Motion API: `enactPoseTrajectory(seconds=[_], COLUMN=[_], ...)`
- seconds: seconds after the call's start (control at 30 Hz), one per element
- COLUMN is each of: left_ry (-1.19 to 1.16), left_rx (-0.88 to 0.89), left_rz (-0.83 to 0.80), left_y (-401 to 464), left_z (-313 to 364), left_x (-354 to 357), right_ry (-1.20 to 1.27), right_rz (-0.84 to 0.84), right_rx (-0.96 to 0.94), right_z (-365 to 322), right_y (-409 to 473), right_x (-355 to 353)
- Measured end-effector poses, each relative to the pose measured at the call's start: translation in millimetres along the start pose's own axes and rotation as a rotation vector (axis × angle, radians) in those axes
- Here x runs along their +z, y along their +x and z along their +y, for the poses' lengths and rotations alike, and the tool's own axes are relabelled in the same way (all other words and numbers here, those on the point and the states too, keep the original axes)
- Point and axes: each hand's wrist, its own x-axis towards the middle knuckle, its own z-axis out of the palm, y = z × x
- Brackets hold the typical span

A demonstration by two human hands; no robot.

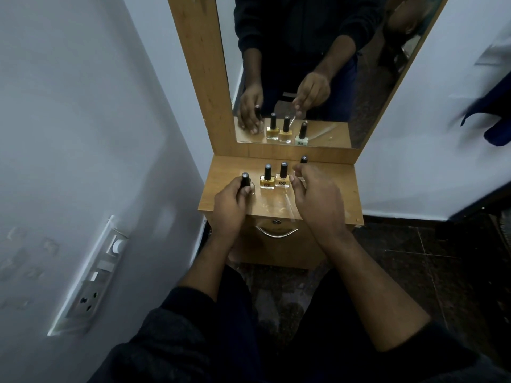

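Your left hand (231,200) has its grip wrapped round the leftmost bottle (245,178), with thumb and fingers curled over the black cap and the glass below it. That bottle is at the left front of the worktop (341,189). Your fingers hide its base, so I cannot tell whether it stands on the wood or is just lifted off it.

Your right hand (318,194) hovers with its grip loosely spread and nothing in it. Its fingertips are close to the fourth bottle (304,159), which stands back near the mirror (304,51). Only the cap shows past your knuckles.

Watch these points:

- **Cap hold:** Much of your left grip sits on the cap. If that cap is loose, a lift could leave the glass behind or let it drop and spill.
- **Neighbouring bottles:** The two yellow bottles (267,180) (283,176) stand just beside each other, and the nearer one is close to your left fingers. They are tall and narrow, so a sideways swing or a brush from your knuckles would likely tip one into the other.
- **Blind reach:** Your right palm covers most of the fourth bottle. If the hand comes down without a clear view, it could knock the bottle against the wooden board under the mirror. The reflection shows you its pale green body.
- **Front edge:** The worktop looks glossy and is small, so a nudged bottle could slide towards you and fall to the floor.
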Motion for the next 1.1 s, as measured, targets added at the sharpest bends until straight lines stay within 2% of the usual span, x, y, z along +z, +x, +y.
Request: enactPoseTrajectory(seconds=[0.17, 0.33, 0.53, 0.67, 0.93, 1.1], left_ry=[-0.047, -0.043, -0.051, -0.171, -0.21, -0.199], left_rx=[-0.074, -0.038, -0.061, -0.096, -0.149, -0.04], left_rz=[-0.02, -0.087, -0.054, 0.045, 0.141, 0.123], left_y=[20.3, 30.3, 26.1, 11.1, -39.8, -75.3], left_z=[-8.2, -12.3, -20.1, -17.6, -1.7, 28.9], left_x=[3.0, 6.8, 12.4, 8.7, 4.8, 1.1], right_ry=[0.038, 0.069, 0.091, 0.077, 0.068, 0.01], right_rz=[-0.011, -0.016, -0.058, -0.075, -0.091, -0.114], right_rx=[0.035, 0.061, 0.121, 0.123, 0.134, 0.118], right_z=[6.2, 14.0, 21.6, 20.8, 16.1, 13.4], right_y=[-3.3, -5.7, -8.7, -13.3, -30.6, -49.5], right_x=[1.0, 3.8, 8.0, 8.4, -5.4, -23.5])
